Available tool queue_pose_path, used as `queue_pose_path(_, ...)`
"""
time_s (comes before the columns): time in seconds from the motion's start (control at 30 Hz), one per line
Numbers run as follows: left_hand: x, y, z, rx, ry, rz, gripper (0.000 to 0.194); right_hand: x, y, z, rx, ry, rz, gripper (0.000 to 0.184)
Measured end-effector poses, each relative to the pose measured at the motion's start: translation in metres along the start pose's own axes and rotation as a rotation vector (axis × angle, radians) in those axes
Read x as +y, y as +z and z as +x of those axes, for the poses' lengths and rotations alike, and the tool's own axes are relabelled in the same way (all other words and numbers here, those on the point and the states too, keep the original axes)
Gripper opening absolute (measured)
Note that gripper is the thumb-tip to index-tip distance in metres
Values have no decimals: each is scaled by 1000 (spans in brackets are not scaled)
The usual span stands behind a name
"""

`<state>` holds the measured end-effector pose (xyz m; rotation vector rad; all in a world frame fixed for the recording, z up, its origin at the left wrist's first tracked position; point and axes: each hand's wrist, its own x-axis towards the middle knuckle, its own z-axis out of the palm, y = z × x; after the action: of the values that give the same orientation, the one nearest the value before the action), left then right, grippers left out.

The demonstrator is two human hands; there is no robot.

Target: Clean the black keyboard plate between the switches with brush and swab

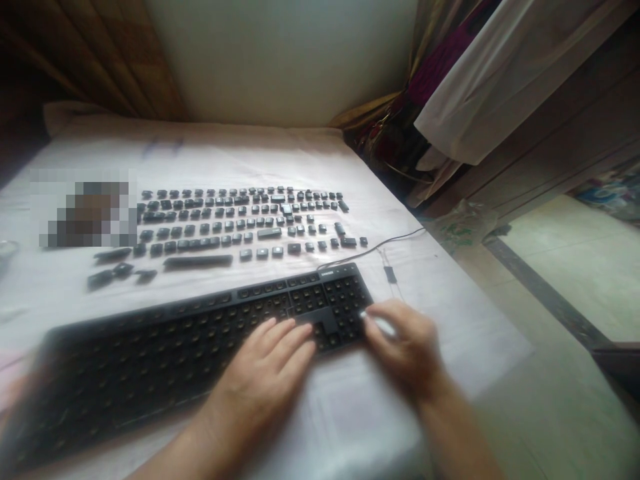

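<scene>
A black keyboard [165, 347] with its keycaps off lies aslant on the white cloth, bare key stems showing. My left hand [275, 363] rests flat on its right-hand part, fingers stretched out. At the keyboard's right edge, my right hand [410, 340] is closed around a small white object [384, 325] whose tip meets the number pad; its kind is unclear. Behind the keyboard, loose black keycaps [270, 233] stand in rows, with a long space bar key [199, 262] in front.
A black cable [385, 241] runs from the keyboard to the table's right edge. Near it lies a small black piece with thin wires [390, 274]. A blurred-out patch [90, 210] covers something at left. The white tablecloth [240, 157] reaches back towards a wall with curtains.
</scene>
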<state>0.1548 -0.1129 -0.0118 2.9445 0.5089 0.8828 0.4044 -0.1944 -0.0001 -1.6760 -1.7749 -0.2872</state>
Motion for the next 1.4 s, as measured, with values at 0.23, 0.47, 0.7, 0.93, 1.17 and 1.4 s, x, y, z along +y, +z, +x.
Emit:
queue_pose_path(0.23,0,2,-2,3,-6,-9,32,0,1,-1,-30,-19,-23,6)
queue_pose_path(0.47,1,2,-1,-3,-10,-13,31,-1,0,0,-39,-17,-9,7)
queue_pose_path(0.7,2,2,-2,0,-15,-18,32,1,2,-1,-26,-23,-25,8)
queue_pose_path(0.93,2,3,-3,-1,-20,-24,31,0,3,2,-42,-40,-9,9)
queue_pose_path(1.17,1,2,-3,-11,-16,-17,31,-1,1,1,-48,-15,7,10)
queue_pose_path(1.4,1,2,-2,-12,-19,-20,32,0,2,2,-35,-27,-37,10)
